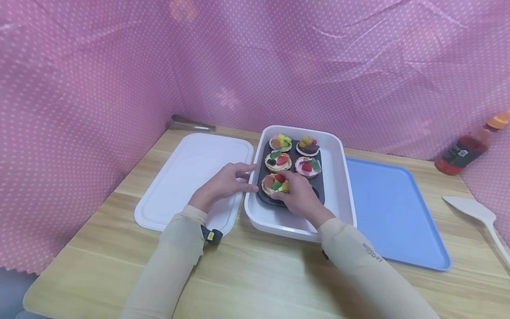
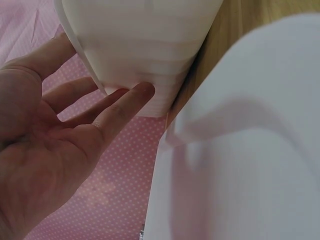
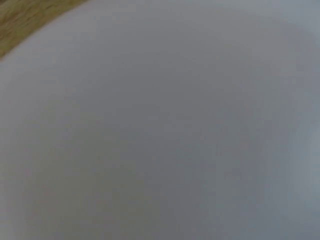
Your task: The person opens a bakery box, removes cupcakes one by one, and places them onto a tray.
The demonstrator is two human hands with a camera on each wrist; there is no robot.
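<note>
My right hand (image 1: 300, 195) pinches a fruit-topped tart (image 1: 269, 182) at the near left cup of a dark muffin pan (image 1: 318, 182). The pan lies inside a white bin (image 1: 336, 186). Several other tarts sit in its cups, such as one with a pink rim (image 1: 307, 167) and one with yellow fruit (image 1: 280, 142). At the bin's left side is my left hand (image 1: 223, 184), fingers loosely spread. In the left wrist view, this hand (image 2: 50, 135) has its fingers at the bin's outer wall (image 2: 135, 45). A blurred pale surface fills the right wrist view, which hides the right hand.
Left of the bin lies a white board (image 1: 187, 173); a blue tray (image 1: 390, 208) lies to its right. Metal tongs (image 1: 193, 124) rest at the back left. Far right are a red sauce bottle (image 1: 462, 153) and a white spatula (image 1: 474, 209). Pink dotted cloth (image 1: 255, 66) hangs behind.
</note>
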